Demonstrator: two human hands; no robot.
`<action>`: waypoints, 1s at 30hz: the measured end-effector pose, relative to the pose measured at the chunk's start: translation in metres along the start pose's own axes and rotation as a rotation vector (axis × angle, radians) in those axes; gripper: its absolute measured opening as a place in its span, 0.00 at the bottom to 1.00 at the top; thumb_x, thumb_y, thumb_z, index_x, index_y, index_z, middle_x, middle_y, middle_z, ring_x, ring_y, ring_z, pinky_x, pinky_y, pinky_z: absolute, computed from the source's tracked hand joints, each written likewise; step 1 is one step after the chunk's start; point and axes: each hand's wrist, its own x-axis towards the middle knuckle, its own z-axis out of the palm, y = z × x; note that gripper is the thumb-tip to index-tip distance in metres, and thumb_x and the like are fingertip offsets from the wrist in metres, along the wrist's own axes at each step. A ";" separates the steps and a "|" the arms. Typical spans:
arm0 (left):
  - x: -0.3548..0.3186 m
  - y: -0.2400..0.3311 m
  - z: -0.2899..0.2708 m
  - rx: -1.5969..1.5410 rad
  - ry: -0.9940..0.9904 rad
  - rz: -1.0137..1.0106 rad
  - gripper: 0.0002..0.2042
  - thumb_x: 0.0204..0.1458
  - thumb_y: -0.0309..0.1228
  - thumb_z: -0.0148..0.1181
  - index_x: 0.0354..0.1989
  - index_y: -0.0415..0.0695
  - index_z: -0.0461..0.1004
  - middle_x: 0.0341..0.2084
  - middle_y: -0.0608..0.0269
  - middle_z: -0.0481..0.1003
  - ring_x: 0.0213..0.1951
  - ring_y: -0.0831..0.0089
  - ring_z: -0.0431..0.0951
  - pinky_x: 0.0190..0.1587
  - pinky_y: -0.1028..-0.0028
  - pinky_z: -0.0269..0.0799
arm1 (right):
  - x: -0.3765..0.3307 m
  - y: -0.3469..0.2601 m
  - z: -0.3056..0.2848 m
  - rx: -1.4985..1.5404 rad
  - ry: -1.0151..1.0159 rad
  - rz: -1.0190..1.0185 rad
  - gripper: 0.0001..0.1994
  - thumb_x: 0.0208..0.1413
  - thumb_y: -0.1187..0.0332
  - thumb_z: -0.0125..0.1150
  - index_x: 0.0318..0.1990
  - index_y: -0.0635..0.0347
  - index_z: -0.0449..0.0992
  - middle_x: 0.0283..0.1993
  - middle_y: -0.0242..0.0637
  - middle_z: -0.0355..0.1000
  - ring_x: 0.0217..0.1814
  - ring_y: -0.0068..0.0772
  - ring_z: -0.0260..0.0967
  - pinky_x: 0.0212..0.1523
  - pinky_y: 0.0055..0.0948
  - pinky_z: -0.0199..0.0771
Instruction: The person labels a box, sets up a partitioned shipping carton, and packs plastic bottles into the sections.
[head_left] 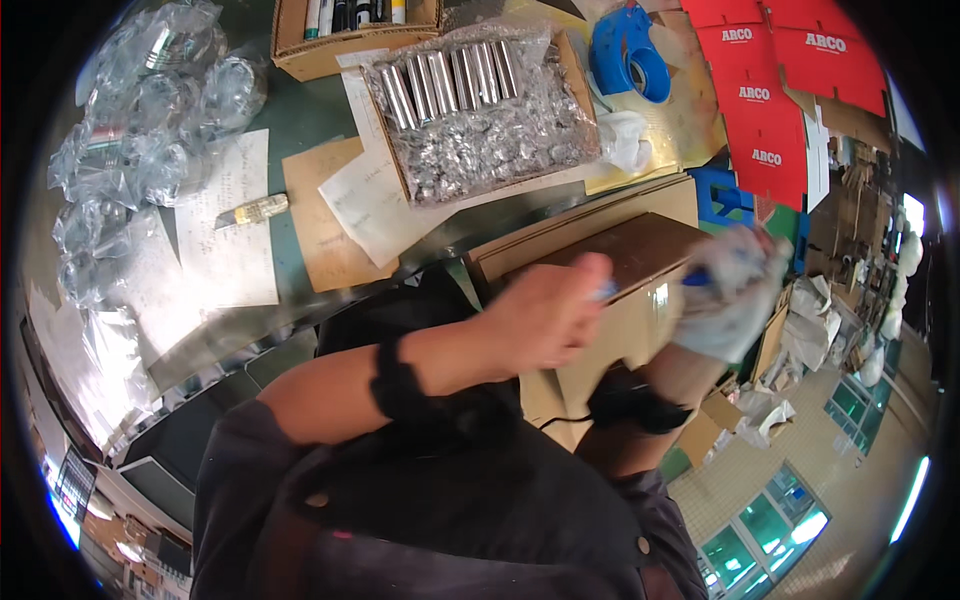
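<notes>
My left hand (550,312) is bare and closed, its thumb pressed over curled fingers. A small bluish bit shows by the thumb, but what it belongs to is hidden. To its right, my right hand (728,295) wears a whitish glove and is smeared by motion. Dark blue shows at the glove, and I cannot tell whether it is a held thing. Both hands are over a brown cardboard box (640,250) beside the table. Beyond them, a shallow carton (590,110) lined with bubble wrap (490,145) holds a row of shiny metal cylinders (445,82).
Plastic-wrapped round parts (165,130) crowd the table's left. A yellow-handled cutter (255,211) lies on papers. At the back are a box of markers (350,45) and a blue tape dispenser (628,55). Red printed cardboard (755,90) stands far right.
</notes>
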 end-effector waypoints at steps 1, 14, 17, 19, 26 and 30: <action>-0.008 -0.009 -0.012 -0.012 0.065 0.020 0.25 0.66 0.52 0.35 0.21 0.47 0.56 0.15 0.72 0.55 0.17 0.81 0.55 0.22 0.79 0.55 | 0.006 -0.031 -0.017 -0.062 0.047 -0.180 0.15 0.63 0.54 0.54 0.30 0.55 0.66 0.19 0.22 0.56 0.13 0.15 0.46 0.11 0.18 0.47; -0.086 -0.065 -0.119 0.687 0.365 -0.211 0.17 0.62 0.43 0.52 0.35 0.39 0.75 0.22 0.69 0.70 0.23 0.81 0.69 0.28 0.78 0.65 | 0.024 0.062 -0.145 -0.988 0.194 0.437 0.12 0.64 0.58 0.56 0.35 0.53 0.63 0.18 0.26 0.58 0.14 0.19 0.54 0.16 0.24 0.63; -0.087 -0.076 -0.124 0.584 0.452 -0.215 0.14 0.59 0.39 0.59 0.37 0.38 0.75 0.23 0.70 0.71 0.25 0.84 0.68 0.28 0.79 0.65 | 0.019 0.068 -0.148 -1.006 0.231 0.475 0.12 0.64 0.59 0.55 0.33 0.51 0.62 0.18 0.25 0.57 0.14 0.18 0.52 0.15 0.23 0.59; -0.083 -0.081 -0.125 0.577 0.459 -0.209 0.14 0.59 0.39 0.59 0.37 0.38 0.75 0.23 0.71 0.71 0.25 0.84 0.68 0.28 0.80 0.65 | 0.019 0.070 -0.141 -1.052 0.252 0.498 0.12 0.64 0.60 0.55 0.31 0.50 0.63 0.18 0.24 0.56 0.14 0.17 0.51 0.14 0.22 0.55; -0.072 -0.084 -0.123 0.561 0.485 -0.195 0.13 0.57 0.37 0.62 0.37 0.37 0.75 0.22 0.72 0.71 0.25 0.86 0.67 0.28 0.81 0.64 | 0.018 0.070 -0.145 -1.061 0.221 0.515 0.13 0.64 0.60 0.54 0.29 0.50 0.61 0.17 0.24 0.56 0.13 0.17 0.50 0.14 0.22 0.54; -0.073 -0.083 -0.126 0.492 0.472 -0.211 0.14 0.56 0.36 0.63 0.40 0.36 0.76 0.24 0.70 0.73 0.26 0.86 0.69 0.29 0.81 0.65 | 0.019 0.070 -0.144 -1.057 0.236 0.506 0.13 0.65 0.60 0.54 0.29 0.50 0.61 0.17 0.23 0.55 0.13 0.17 0.49 0.13 0.22 0.53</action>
